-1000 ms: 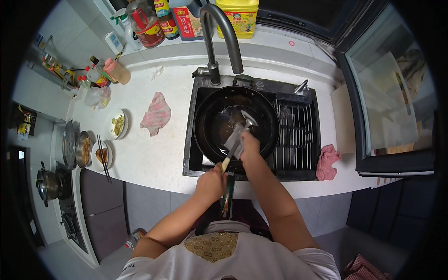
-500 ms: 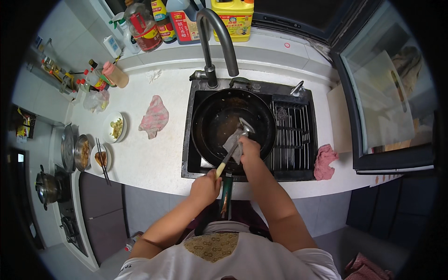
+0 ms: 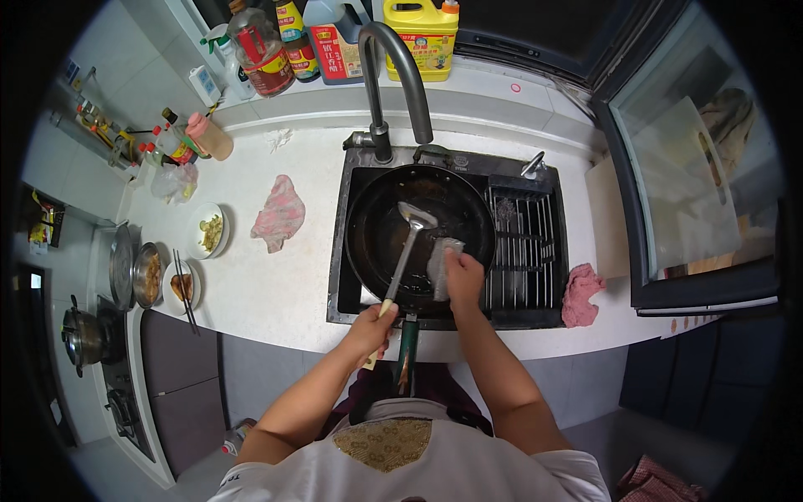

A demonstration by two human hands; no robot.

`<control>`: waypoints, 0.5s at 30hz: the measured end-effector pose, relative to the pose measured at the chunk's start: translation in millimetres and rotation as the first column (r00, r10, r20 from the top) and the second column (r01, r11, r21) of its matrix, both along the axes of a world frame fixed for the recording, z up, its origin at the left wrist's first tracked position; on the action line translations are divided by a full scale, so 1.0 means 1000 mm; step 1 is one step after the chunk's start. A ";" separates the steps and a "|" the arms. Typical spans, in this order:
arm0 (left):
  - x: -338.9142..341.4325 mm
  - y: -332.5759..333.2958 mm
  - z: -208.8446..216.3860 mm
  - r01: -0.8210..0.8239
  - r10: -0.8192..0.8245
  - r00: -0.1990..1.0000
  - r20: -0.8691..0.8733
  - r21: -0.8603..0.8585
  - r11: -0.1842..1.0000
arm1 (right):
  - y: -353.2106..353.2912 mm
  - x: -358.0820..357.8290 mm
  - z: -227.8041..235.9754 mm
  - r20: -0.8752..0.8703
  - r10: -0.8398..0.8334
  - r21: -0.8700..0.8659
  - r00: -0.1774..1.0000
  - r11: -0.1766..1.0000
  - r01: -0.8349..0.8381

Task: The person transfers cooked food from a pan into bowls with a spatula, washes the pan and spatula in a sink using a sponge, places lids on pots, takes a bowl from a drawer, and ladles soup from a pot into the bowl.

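My left hand (image 3: 370,331) is closed around the cream handle of a metal wok spatula (image 3: 406,253). The spatula's head lies over the inside of a large black wok (image 3: 368,201), which rests in the dark sink. In my right hand (image 3: 465,280) is a thin grey cloth (image 3: 441,266), pinched between the fingers. That cloth hangs over the right part of the wok, apart from the spatula. The wok's green handle (image 3: 408,351) points toward me over the counter's front edge, just right of my left hand.
A tall faucet (image 3: 401,63) arches over the back of the sink (image 3: 336,276). A black drying rack (image 3: 523,251) fills its right side. Pink cloths (image 3: 280,213) (image 3: 582,295) flank the sink. Dishes with food (image 3: 219,249) stand left; bottles line the sill. An open window (image 3: 627,209) juts in at right.
My right hand, with the cloth, has come off the spatula and moved right. The spatula now points up and left more, its head turned over. My left hand has shifted slightly down and left.
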State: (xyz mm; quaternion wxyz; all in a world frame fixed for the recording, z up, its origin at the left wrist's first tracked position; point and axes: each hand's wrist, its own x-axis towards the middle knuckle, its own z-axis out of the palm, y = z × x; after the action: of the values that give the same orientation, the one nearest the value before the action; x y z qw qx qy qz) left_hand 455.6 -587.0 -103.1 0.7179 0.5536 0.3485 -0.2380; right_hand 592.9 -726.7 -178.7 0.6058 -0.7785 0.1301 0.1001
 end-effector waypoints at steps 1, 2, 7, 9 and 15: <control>-0.001 0.002 -0.001 0.020 -0.021 1.000 0.012 0.044 0.999 | -0.004 0.002 -0.007 0.155 -0.012 0.027 0.988 1.000 0.008; -0.004 0.004 -0.004 0.044 -0.045 0.999 0.017 0.085 0.995 | -0.004 0.000 0.015 0.222 0.055 -0.006 0.973 0.998 -0.055; -0.021 -0.007 -0.012 0.259 -0.316 0.947 0.063 0.432 0.864 | 0.020 0.013 0.025 0.476 0.499 -0.532 0.724 0.819 -0.215; -0.030 -0.012 -0.016 0.164 -0.330 0.922 0.204 0.566 0.808 | 0.025 0.027 0.020 0.432 0.522 -0.589 0.736 0.781 -0.208; -0.053 0.000 -0.038 0.061 -0.275 0.919 0.283 0.586 0.808 | -0.009 0.073 -0.012 -0.202 0.114 0.480 0.973 0.877 -0.003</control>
State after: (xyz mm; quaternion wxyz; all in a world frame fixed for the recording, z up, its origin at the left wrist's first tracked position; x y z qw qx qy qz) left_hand 403.1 -587.0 -141.1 0.5472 0.8041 0.2168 -0.0835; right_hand 665.7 -735.9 -190.6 0.7568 -0.5927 0.1449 0.2344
